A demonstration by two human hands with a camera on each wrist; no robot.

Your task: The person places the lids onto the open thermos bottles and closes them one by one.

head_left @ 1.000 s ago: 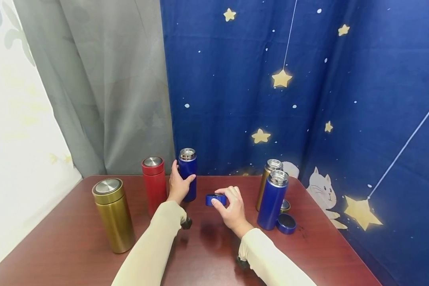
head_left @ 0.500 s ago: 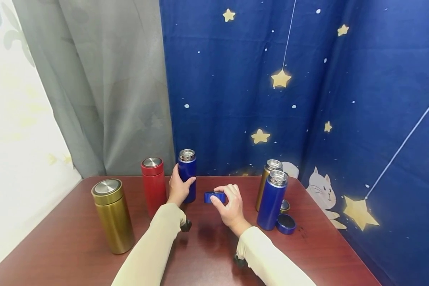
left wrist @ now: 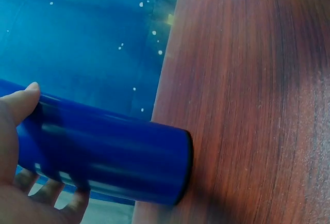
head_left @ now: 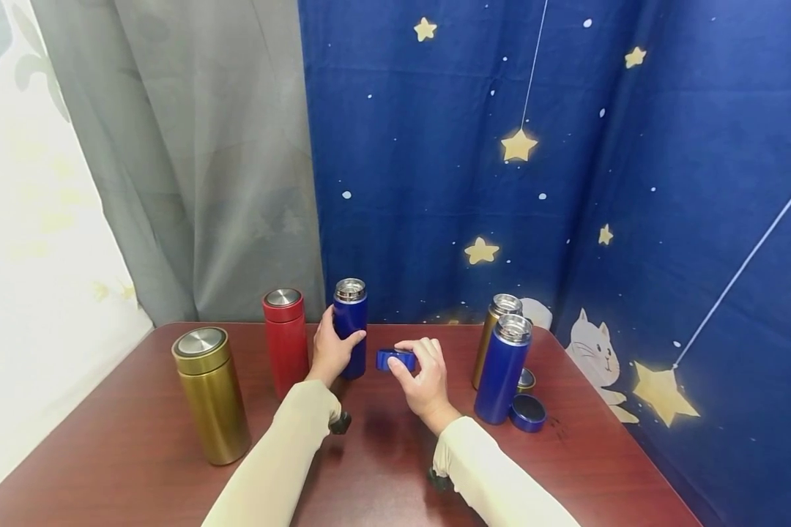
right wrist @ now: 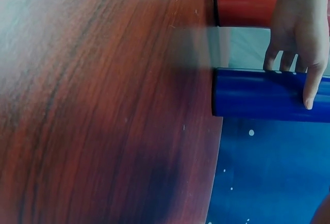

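My left hand (head_left: 331,348) grips an upright blue thermos bottle (head_left: 351,316) that has no lid, its steel mouth facing up. In the left wrist view, thumb and fingers wrap round the bottle's blue body (left wrist: 118,152); whether its base touches the table cannot be told. My right hand (head_left: 428,377) pinches a blue lid (head_left: 386,359) between thumb and fingers, raised above the table and apart from the bottle. The right wrist view shows the left hand (right wrist: 299,33) on the bottle (right wrist: 258,95), while the lid is out of that view.
Left on the table (head_left: 382,476) stand a lidded gold bottle (head_left: 212,402) and a lidded red one (head_left: 285,344). At right, a lidless blue bottle (head_left: 503,373) partly hides a lidless gold one (head_left: 484,344). A blue lid (head_left: 528,412) and a gold-rimmed lid (head_left: 526,378) lie beside them.
The left hand has shifted the blue bottle slightly right and nearer. The right hand has carried the lid slightly up and left. The other bottles stay put.
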